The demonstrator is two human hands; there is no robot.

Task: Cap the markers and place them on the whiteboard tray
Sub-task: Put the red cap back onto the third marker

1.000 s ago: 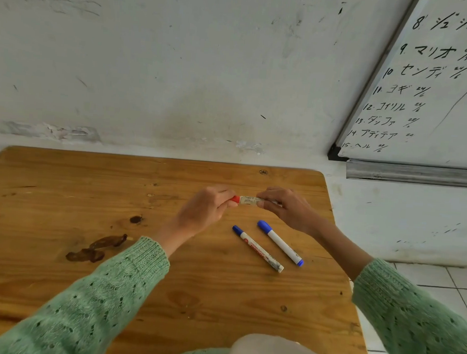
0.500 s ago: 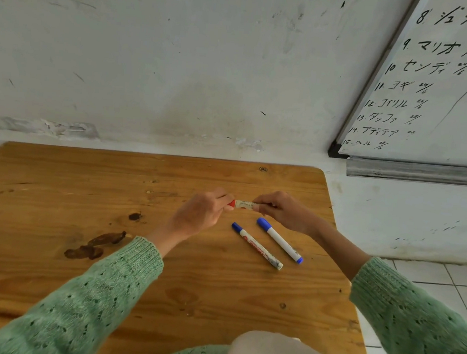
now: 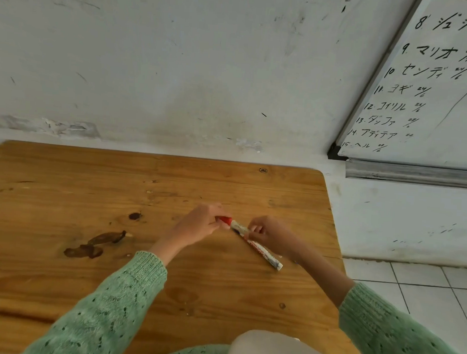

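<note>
A red-capped marker (image 3: 236, 224) with a white body is held level just above the wooden table (image 3: 87, 188). My left hand (image 3: 198, 225) pinches its red cap end and my right hand (image 3: 268, 231) pinches the other end. A second marker (image 3: 264, 253) with a white printed body lies on the table right under them, its dark blue cap end partly covered by the held marker. The other blue marker is hidden beneath my right hand and forearm. The grey metal whiteboard tray (image 3: 415, 174) hangs on the wall to the far right, past the table's edge.
The whiteboard (image 3: 440, 94) with black writing sits above the tray. A white wall runs along the table's far edge. Dark stains (image 3: 95, 244) mark the table at left. White floor tiles (image 3: 426, 287) show to the right of the table.
Both hands have come down with the red marker, close over the markers on the table. My right hand now covers the second blue marker.
</note>
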